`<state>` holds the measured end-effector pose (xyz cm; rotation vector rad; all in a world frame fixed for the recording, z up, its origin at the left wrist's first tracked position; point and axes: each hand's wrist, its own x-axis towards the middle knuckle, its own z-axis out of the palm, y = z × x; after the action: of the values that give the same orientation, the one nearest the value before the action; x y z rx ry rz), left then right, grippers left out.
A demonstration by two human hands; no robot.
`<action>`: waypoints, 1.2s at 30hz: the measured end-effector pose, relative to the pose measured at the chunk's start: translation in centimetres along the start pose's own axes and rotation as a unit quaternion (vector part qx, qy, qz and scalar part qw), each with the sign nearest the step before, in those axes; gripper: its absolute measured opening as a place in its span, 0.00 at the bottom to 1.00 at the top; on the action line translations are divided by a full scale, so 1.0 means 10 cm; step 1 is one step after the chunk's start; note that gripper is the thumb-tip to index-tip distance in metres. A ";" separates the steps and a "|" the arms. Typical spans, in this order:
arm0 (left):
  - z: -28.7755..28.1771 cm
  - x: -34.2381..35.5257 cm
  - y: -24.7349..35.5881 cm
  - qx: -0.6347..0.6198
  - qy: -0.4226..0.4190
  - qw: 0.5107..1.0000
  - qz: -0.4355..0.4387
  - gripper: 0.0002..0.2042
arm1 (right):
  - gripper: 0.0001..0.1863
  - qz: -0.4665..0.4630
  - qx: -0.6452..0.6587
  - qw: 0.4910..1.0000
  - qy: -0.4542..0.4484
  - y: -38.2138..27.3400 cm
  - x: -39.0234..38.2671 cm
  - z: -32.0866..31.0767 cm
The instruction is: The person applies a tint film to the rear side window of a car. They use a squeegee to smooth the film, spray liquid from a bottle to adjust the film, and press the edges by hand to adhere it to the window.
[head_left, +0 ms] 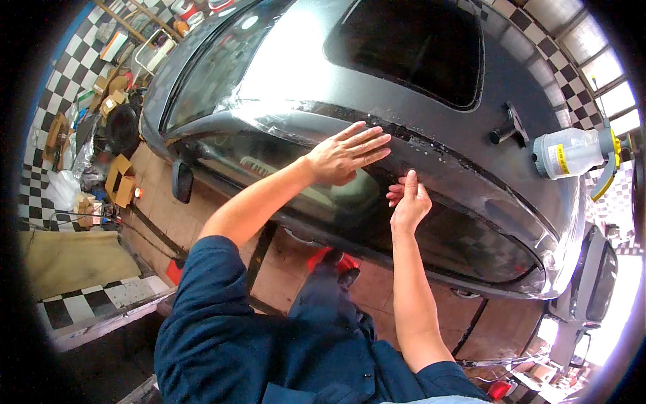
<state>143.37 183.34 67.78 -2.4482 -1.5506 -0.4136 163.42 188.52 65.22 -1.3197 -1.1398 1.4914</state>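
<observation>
A dark grey car [289,74] stands in front of me, its roof edge and side windows below my hands. My left hand [350,153] lies over the roof edge, fingers stretched out and palm down. Just right of it, my right hand [410,203] is at the top of the side window [464,239], thumb upright and fingers curled in. What those fingers hold, if anything, is hidden. Shiny, wrinkled clear film [269,122] shows along the roof edge toward the windscreen. Water drops dot the dark roof groove [420,143] beyond my hands.
On the roof at right are a black handled tool [513,126] and a clear spray bottle [568,153] with a yellow trigger head. A dark sunroof [410,50] lies farther back. Cardboard boxes [120,180] and clutter line the left wall. A red stool [330,259] is near my legs.
</observation>
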 end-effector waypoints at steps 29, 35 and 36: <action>0.30 -0.02 -0.07 0.166 0.068 0.981 0.073 0.26 | 0.10 -0.379 -0.426 0.821 0.009 -1.56 1.06 -1.20; 0.32 -0.01 -0.11 0.170 0.086 0.979 0.077 0.25 | 0.27 -0.480 -0.725 0.480 -0.111 -1.87 2.37 -1.47; 0.33 -0.01 -0.11 0.173 0.092 0.977 0.077 0.25 | 0.26 -0.468 -0.715 0.503 -0.125 -1.88 2.46 -1.48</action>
<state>142.69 184.79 64.65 -2.1738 -1.2293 -0.3018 175.59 218.45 76.71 -0.8256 -2.8851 -0.4630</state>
